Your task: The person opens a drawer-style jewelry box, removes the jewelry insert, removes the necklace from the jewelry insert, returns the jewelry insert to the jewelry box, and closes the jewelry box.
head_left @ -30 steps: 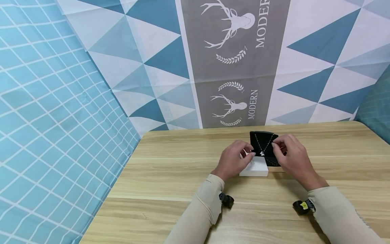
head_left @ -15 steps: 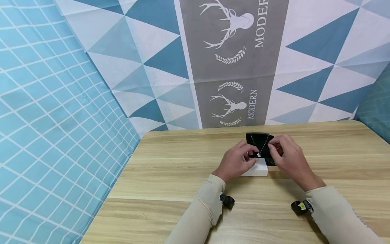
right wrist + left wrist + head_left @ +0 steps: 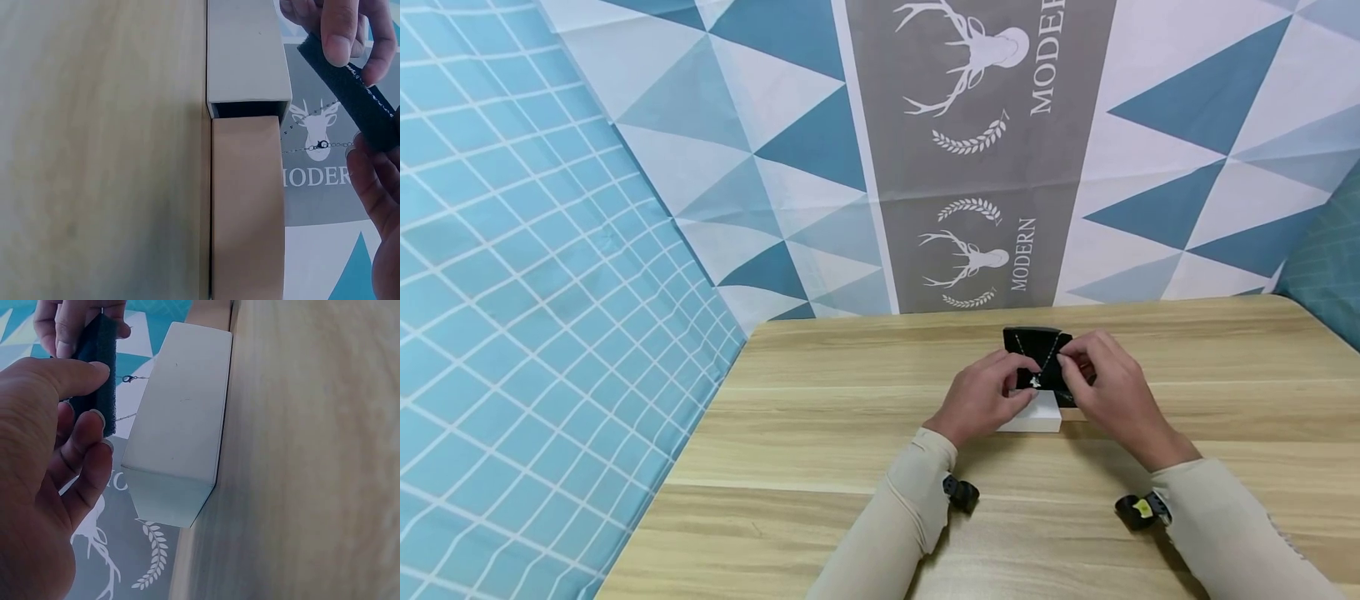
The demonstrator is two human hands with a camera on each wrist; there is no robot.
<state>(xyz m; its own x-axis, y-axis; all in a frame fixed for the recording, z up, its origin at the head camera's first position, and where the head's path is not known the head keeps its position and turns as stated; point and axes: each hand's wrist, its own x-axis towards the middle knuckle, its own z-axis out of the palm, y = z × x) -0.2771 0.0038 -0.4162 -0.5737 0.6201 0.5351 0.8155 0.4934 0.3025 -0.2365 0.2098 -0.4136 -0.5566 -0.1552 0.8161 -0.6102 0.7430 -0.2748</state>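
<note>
**Left fingers cross the pad, and it's a two-handed hold!**

Here's the change: a second ago the left hand (image 3: 985,393) was out at the edge of the black pad (image 3: 1036,343), and now its fingers reach right over the front, close to the pendant (image 3: 1035,381). The pad has come a touch left and lower too, the right hand (image 3: 1107,375) travelling with it. Over the last half second, hardly a twitch; they've settled.

Check the grip on both sides. Left: pinching the pad, fingertips on either side of its edge in the right wrist view. Right: pinching the pad's other end, fingertips near the chain.

And the necklace (image 3: 1049,357)? It's on the pad, strands running down the front in a V to the pendant, while more chain dangles loose off the back, clasp (image 3: 322,144) and all. Is that clasp fastened? Too small to tell.

Below them on the tabletop (image 3: 850,417), the white box (image 3: 1037,414) lies flat with the tan drawer (image 3: 247,206) end-on at its mouth. The pad is up above the pair, hiding more of the drawer's dark inside than it did.

What does it mean? I'd call this a steadier hold for handling the necklace, though that slack chain looks ready to snag on the box.
</note>
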